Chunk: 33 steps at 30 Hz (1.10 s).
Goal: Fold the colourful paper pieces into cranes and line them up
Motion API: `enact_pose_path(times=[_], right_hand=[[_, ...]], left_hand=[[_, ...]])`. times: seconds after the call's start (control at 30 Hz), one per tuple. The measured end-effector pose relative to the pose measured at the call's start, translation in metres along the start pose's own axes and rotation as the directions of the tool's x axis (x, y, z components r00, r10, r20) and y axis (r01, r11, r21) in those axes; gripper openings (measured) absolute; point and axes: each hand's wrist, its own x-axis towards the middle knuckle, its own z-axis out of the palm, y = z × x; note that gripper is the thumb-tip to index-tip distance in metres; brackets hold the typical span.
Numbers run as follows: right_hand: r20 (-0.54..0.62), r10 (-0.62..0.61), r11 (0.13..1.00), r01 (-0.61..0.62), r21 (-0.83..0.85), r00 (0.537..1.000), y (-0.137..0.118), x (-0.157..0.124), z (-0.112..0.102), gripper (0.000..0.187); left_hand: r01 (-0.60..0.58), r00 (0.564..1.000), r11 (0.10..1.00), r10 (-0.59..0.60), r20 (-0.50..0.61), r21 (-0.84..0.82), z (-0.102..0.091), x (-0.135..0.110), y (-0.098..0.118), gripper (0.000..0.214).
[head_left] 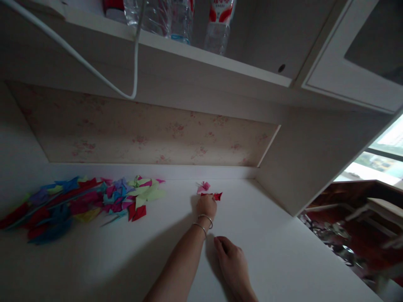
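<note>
My left hand (207, 207), with two thin bangles on its wrist, reaches over the white tabletop and pinches a red origami paper crane (217, 196). Its fingers cover part of the red paper. Just behind it, near the back edge, a pink origami crane (204, 187) sits on the surface. Nearer to me and to the right, my right hand (232, 261) rests on the table with its fingers loosely curled; nothing shows in it. A heap of colourful folded paper pieces (116, 197) lies at the left, in red, blue, purple, green and yellow.
Overhead runs a white shelf (189, 52) with plastic bottles (218, 35) on it. A white cable (94, 69) hangs in front of the shelf. Floral wallpaper (163, 134) lines the back, and a white side panel (283, 167) stands at the right.
</note>
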Motion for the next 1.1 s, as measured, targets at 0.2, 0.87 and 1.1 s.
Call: enact_pose_path(times=[0.2, 0.87, 1.1], right_hand=[[0.003, 0.019, 1.000, -0.019, 0.003, 1.000, -0.003, 0.000, -0.001, 0.035], [0.076, 0.045, 0.992, -0.036, -0.123, 0.996, -0.003, 0.000, -0.005, 0.043], [0.125, 0.054, 0.985, -0.032, -0.169, 0.991, 0.006, 0.003, -0.003, 0.045]], left_hand=[[0.053, 0.999, 0.998, -0.053, 0.007, 0.015, 0.001, 0.001, 0.000, 0.031], [-0.119, 0.993, 0.989, 0.120, -0.002, 0.092, -0.086, -0.057, -0.045, 0.033], [-0.096, 0.968, 0.948, 0.159, -0.192, 0.304, -0.183, -0.088, -0.138, 0.021]])
